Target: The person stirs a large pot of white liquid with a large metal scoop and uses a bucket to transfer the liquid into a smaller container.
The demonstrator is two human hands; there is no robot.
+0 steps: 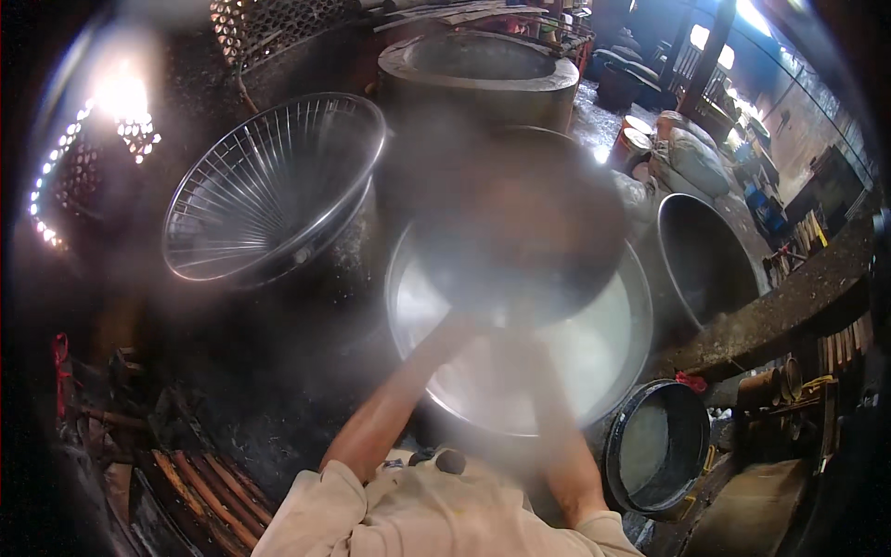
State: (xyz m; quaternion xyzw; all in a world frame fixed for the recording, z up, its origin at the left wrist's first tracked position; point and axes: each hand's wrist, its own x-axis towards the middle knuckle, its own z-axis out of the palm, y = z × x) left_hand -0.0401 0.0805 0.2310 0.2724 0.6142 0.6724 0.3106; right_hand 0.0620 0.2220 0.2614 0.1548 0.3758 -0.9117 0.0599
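Note:
Both my forearms reach forward over a wide metal pot with a pale, whitish liquid in it. A dark round vessel overlaps the far part of this pot, with a brownish blur inside it. My left hand and my right hand come close together at the near edge of that dark vessel. Steam or a smear on the lens hides the fingers, so I cannot tell whether they grip it.
A large slatted metal funnel-shaped basket leans at the left. Behind stands a round concrete-like tub. An open metal drum and a black-rimmed bucket are at the right. Split firewood lies at lower left; sacks sit farther back.

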